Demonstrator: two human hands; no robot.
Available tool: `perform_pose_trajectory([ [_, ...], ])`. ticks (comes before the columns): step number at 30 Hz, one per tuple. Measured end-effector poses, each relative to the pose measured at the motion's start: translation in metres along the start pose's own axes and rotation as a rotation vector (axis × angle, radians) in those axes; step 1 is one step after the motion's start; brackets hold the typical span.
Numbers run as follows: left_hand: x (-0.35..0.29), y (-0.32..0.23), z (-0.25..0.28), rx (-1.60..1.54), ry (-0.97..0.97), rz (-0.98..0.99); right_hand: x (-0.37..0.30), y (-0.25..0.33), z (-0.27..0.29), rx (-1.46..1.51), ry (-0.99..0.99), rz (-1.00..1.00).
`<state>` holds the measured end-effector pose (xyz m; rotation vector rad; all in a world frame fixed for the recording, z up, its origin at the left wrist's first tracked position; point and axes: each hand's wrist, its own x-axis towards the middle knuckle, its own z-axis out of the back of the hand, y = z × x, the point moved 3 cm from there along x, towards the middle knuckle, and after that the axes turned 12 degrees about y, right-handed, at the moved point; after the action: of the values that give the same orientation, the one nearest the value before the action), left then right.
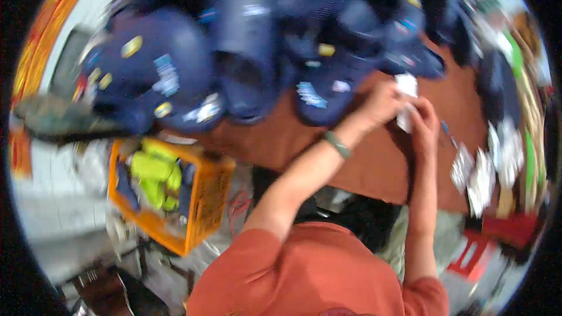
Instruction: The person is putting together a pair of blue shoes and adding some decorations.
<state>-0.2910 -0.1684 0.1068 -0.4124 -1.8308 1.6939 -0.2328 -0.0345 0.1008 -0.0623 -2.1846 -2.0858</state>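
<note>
White slip (406, 85), likely light, bendy and easy to tear, is what we are pinching with our left hand (383, 103) and right hand (425, 122) over the brown table (366, 161), best held by its edges.

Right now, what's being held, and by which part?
The left hand and right hand seem to pinch a small white piece near its middle; blur hides what it is.

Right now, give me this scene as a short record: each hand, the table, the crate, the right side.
left hand: holding a small white piece, blurred
right hand: fingers at the same piece; grip unclear
table: brown top, dark blue slippers crowding the far side
crate: orange, left of the person, yellow-green things inside
right side: crumpled white wrappers
</note>
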Motion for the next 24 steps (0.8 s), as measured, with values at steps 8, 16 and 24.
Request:
perform_pose_trajectory([
  [8,0.009,0.005,-0.013,-0.303,-0.015,-0.035,0.001,0.008,0.011,0.189,0.156,0.026],
  [16,0.001,0.006,-0.017,-0.257,-0.08,0.052,-0.005,0.008,0.003,-0.129,0.287,0.069],
  [24,-0.001,0.005,-0.02,-0.208,-0.025,0.083,-0.007,0.0,0.001,0.053,0.31,-0.111],
])
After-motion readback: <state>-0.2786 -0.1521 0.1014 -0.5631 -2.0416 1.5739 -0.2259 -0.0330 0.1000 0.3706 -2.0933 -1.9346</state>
